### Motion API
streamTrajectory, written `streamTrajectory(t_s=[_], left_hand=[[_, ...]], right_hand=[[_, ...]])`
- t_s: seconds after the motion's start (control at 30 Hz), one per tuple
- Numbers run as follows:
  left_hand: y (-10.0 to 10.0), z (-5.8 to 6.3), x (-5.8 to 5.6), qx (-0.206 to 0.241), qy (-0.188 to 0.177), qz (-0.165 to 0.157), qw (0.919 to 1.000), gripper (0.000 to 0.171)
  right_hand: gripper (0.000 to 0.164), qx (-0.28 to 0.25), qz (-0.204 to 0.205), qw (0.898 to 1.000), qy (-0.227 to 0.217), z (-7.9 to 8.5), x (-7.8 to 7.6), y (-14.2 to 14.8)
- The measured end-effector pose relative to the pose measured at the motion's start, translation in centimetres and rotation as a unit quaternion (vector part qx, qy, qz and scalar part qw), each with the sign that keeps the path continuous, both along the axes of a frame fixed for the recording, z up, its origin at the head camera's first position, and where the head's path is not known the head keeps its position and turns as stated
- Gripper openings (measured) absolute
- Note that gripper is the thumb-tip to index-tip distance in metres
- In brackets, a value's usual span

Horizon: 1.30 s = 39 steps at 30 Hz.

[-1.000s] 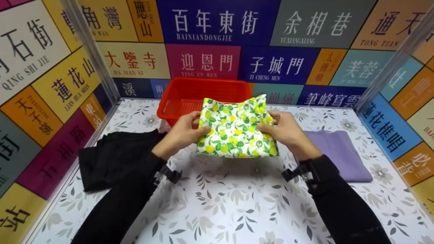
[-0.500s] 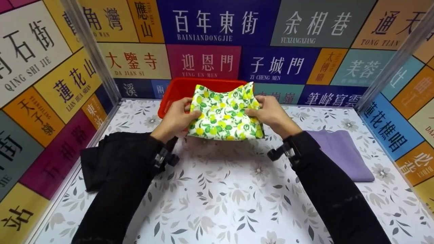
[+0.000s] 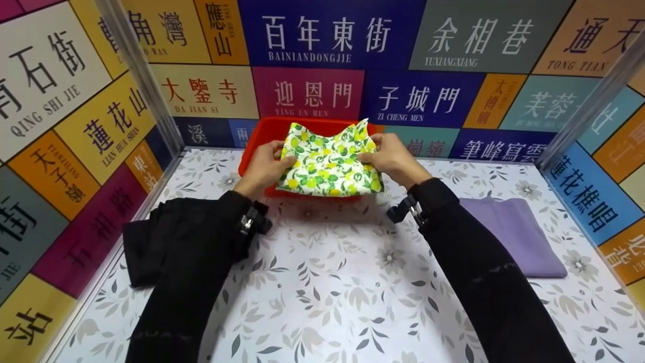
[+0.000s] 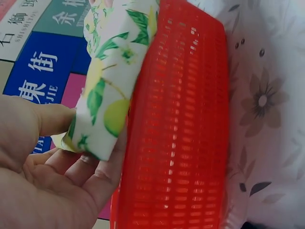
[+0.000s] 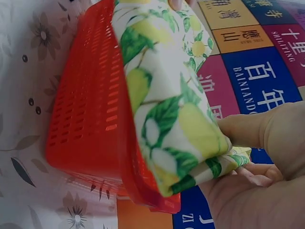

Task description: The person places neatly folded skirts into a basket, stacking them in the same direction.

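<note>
A folded cloth with a lemon and leaf print [image 3: 330,164] hangs over the front of the red plastic basket [image 3: 254,143]. My left hand [image 3: 264,164] pinches its left edge, thumb on the near face and fingers behind. At the opposite edge my right hand [image 3: 395,159] pinches the cloth the same way. Up close in the left wrist view, the cloth [image 4: 107,86] lies between thumb and fingers, beside the slotted basket wall [image 4: 176,119]. In the right wrist view its folded layers [image 5: 176,114] show at the thumb, right over the basket rim. Most of the basket's inside is hidden behind the cloth.
Folded black cloth [image 3: 146,247] lies on the left of the table, partly under the left sleeve. A folded purple cloth [image 3: 519,237] lies on the right. Printed wall panels [image 3: 312,93] close off the back and both sides of the flower-patterned table [image 3: 332,282].
Both hands have carried the lemon-print cloth away from me and slightly left, from in front of the basket to over it. The basket, black cloth and purple cloth stay in place.
</note>
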State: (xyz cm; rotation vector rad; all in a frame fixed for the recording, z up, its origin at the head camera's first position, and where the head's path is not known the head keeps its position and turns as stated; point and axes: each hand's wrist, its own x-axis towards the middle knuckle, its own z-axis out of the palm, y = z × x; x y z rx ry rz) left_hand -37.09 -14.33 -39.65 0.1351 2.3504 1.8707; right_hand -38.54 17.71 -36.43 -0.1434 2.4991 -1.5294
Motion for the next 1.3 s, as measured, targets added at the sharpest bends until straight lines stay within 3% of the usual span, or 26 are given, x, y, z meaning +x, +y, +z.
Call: streamTrajectory(t_s=[0.2,0.5,0.77,1.03,1.3], left_hand=[[-0.2,0.1,-1.3,0.009,0.024,0.02,0.9995,0.056],[0.3,0.3,-2.8,0.011,0.017,0.044,0.9989,0.056],[0.7,-0.2,-3.9,-0.015,0.039,0.058,0.9974,0.057],[0.8,-1.4,-5.0,-0.097,0.036,0.067,0.9924,0.057],[0.6,-1.7,-5.6,-0.111,0.03,0.069,0.991,0.058]], right_hand=[[0.062,-0.015,-0.004,1.0,0.0,-0.3,-1.4,-1.1],[0.071,-0.061,-0.018,0.998,0.021,-0.6,-3.0,-2.3],[0.075,-0.035,-0.036,0.998,0.032,-1.2,-4.0,-2.8],[0.074,0.071,-0.035,0.996,0.035,-2.5,-4.5,-2.9],[0.075,0.1,-0.041,0.993,0.038,-3.1,-5.1,-3.4]])
